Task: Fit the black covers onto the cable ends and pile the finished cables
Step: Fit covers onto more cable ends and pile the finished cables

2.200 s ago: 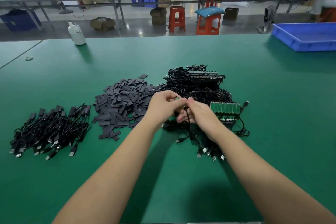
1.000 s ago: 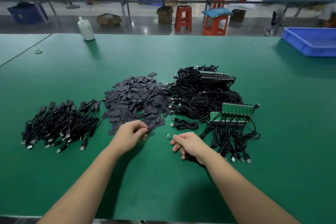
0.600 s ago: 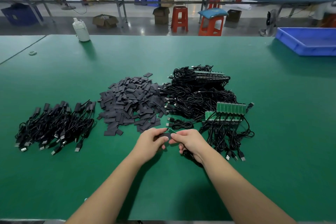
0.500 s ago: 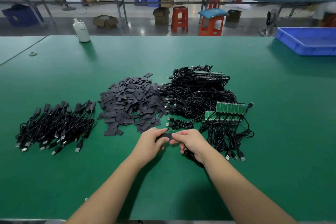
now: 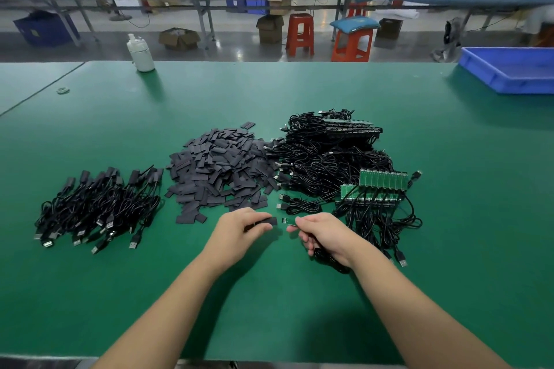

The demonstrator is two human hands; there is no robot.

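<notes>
We are holding both hands just above the green table [image 5: 269, 308], in front of the heap of loose covers [image 5: 221, 168]. Our left hand [image 5: 239, 231] is pinching one black cover [image 5: 266, 221] between thumb and curled fingers. Our right hand [image 5: 323, 237] is pinching a cable end [image 5: 288, 220] at the fingertips, with the rest of that cable [image 5: 329, 260] bunched under the palm.

Step in hand, as we are judging it: lining the cover up with the cable end, not yet fitted. A small gap is showing between the two; they are apart, not touching.

Orientation: the cover is lying with its long axis roughly left to right across our view, its free end pointing right toward the cable end. The cable end is pointing left at it, its small pins facing the cover's mouth. The two axes are looking close to in line.

Next move is calling for closing that gap straight along the shared axis, keeping the end level so it is entering the cover's opening rather than catching the rim. Whether the opening is facing squarely we cannot tell.

The finished pile [image 5: 99, 207] is lying well to the left; the unfinished cables [image 5: 329, 165] are lying to the right of the covers.
</notes>
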